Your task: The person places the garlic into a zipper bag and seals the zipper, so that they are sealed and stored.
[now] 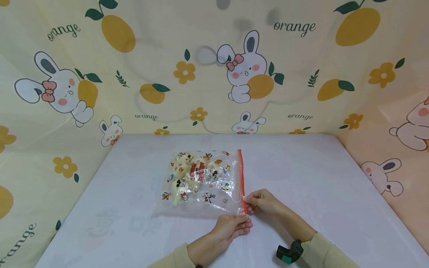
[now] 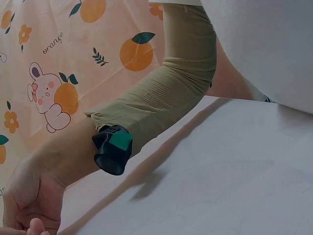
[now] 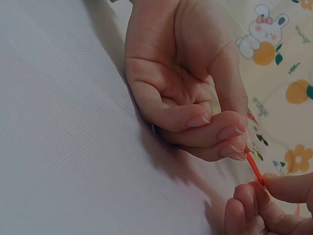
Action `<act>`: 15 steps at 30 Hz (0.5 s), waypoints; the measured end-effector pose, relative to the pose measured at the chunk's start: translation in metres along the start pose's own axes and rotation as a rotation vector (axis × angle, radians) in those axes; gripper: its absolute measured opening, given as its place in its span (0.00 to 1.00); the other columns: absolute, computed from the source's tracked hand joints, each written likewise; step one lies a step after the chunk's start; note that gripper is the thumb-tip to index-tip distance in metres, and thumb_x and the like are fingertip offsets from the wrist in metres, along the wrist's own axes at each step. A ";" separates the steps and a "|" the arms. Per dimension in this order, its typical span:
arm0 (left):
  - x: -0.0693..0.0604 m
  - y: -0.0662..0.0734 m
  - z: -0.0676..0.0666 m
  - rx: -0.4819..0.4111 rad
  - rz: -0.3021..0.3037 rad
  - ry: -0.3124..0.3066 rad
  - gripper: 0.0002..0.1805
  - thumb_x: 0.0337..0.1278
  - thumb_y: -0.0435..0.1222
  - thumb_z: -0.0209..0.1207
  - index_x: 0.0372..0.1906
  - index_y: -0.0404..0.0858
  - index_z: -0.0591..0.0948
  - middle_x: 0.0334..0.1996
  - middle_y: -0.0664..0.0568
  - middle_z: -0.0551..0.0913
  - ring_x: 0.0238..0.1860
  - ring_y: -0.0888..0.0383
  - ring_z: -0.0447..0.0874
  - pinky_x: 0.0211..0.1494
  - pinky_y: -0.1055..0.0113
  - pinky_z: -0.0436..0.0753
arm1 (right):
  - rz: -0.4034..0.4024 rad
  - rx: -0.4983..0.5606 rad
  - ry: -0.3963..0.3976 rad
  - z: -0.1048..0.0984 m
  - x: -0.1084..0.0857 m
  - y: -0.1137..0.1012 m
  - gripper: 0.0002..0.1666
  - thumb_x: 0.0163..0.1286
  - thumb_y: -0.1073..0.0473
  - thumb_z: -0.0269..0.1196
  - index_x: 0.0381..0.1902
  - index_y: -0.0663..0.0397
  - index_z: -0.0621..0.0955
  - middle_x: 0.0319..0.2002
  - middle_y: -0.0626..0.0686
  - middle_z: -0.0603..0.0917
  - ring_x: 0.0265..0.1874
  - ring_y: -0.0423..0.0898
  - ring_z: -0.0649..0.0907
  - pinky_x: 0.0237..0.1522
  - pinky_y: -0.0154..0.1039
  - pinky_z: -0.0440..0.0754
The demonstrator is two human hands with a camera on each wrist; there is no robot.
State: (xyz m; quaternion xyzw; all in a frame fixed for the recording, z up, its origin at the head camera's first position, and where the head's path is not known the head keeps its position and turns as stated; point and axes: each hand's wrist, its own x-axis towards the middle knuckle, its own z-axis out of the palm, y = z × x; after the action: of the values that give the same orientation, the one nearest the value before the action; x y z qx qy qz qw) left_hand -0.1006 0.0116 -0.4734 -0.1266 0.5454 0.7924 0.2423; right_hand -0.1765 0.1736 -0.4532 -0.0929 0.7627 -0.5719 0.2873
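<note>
A clear zip bag (image 1: pixel 218 190) printed with small cartoon figures lies on the table, its red zip edge (image 1: pixel 241 175) facing right. Inside it are pale cream, rounded pieces (image 1: pixel 181 169) whose kind is unclear through the plastic. My left hand (image 1: pixel 231 229) pinches the near corner of the red edge between thumb and fingers. Just beyond, my right hand (image 1: pixel 264 201) pinches that same edge a little farther up. In the right wrist view a short stretch of red strip (image 3: pixel 255 168) runs between the two hands' fingertips.
A white-covered table (image 1: pixel 301 167) spreads around the bag. Behind and at both sides hangs a cloth (image 1: pixel 207 37) printed with rabbits and oranges. A black wrist device (image 1: pixel 289 252) with a green patch sits at my right sleeve.
</note>
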 end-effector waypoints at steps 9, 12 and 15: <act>0.003 -0.003 -0.001 0.010 0.018 -0.005 0.15 0.64 0.33 0.57 0.47 0.23 0.79 0.27 0.56 0.86 0.31 0.66 0.85 0.45 0.70 0.88 | 0.004 0.011 0.005 0.000 0.001 0.000 0.18 0.70 0.58 0.59 0.37 0.74 0.81 0.19 0.42 0.81 0.22 0.35 0.80 0.30 0.28 0.84; 0.003 -0.004 -0.001 0.011 0.015 -0.003 0.15 0.64 0.33 0.57 0.47 0.23 0.79 0.26 0.56 0.85 0.30 0.66 0.85 0.45 0.70 0.88 | 0.004 0.018 0.003 0.000 0.001 0.000 0.17 0.70 0.58 0.59 0.37 0.72 0.82 0.19 0.42 0.81 0.22 0.35 0.80 0.30 0.29 0.84; 0.002 -0.003 -0.001 0.011 0.014 -0.004 0.15 0.64 0.33 0.57 0.47 0.23 0.79 0.26 0.56 0.85 0.30 0.66 0.85 0.45 0.70 0.88 | 0.010 0.024 0.010 0.000 0.002 0.000 0.17 0.70 0.59 0.58 0.37 0.72 0.82 0.19 0.42 0.81 0.22 0.35 0.80 0.31 0.29 0.84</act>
State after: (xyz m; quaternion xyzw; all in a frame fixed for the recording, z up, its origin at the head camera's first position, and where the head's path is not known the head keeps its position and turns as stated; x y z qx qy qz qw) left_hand -0.1006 0.0119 -0.4775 -0.1198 0.5500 0.7914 0.2385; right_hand -0.1780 0.1727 -0.4536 -0.0831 0.7577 -0.5800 0.2875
